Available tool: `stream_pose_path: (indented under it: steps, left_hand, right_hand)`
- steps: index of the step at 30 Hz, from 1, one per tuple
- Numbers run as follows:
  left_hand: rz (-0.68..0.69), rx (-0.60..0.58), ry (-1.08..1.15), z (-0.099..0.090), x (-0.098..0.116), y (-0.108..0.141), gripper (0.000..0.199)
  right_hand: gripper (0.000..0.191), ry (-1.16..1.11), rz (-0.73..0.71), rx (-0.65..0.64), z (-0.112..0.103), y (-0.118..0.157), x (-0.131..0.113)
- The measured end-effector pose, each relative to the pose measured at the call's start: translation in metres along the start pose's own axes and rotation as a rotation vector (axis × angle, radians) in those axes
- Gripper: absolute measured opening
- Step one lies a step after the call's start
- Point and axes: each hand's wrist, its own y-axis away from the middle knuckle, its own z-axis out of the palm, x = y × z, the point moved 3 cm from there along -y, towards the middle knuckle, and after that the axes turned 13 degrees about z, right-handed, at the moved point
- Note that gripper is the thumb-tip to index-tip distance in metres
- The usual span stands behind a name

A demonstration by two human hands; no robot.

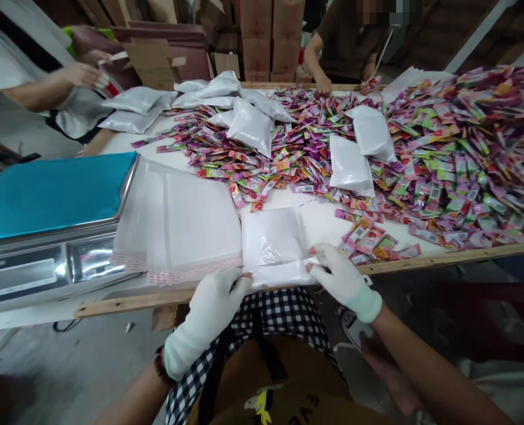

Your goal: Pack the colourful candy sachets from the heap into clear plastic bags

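Observation:
A white plastic mailing bag point(274, 239) lies on the table in front of me, bulging in its upper part, with its flat end toward me. My left hand point(215, 307), in a white glove with bare fingertips, is closed on the near left corner. At the near right corner, my right hand point(339, 280), gloved the same way, pinches the edge between thumb and fingers. Left of the bag lie stacks of flat, pale bags point(200, 218) with pinkish near edges. A small group of colourful sachets point(370, 239) lies just beyond my right hand.
A scale point(49, 271) with a blue top stands at left. Colourful sachets point(457, 159) are heaped across the table, with filled white bags point(251, 127) on them. Across the table, a person's hand point(323, 84) touches the heap; another person's hand point(82, 75) is at far left. A wooden rim point(133, 301) edges the table.

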Motion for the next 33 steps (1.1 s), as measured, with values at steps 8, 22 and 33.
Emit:
stream_pose_path:
  steps: [8, 22, 33]
  left_hand:
    - [0.003, -0.074, -0.166, -0.002, 0.003, -0.007, 0.031]
    - [0.377, 0.279, -0.337, -0.003, 0.031, 0.006, 0.027]
    - [0.880, 0.343, -0.279, 0.032, 0.037, -0.017, 0.037]
  right_hand:
    - [0.063, 0.060, -0.066, -0.174, -0.002, -0.014, -0.009]
    - [0.068, 0.179, -0.036, -0.144, -0.009, -0.012, 0.003]
    - [0.069, -0.289, -0.129, -0.125, 0.010, -0.045, 0.007]
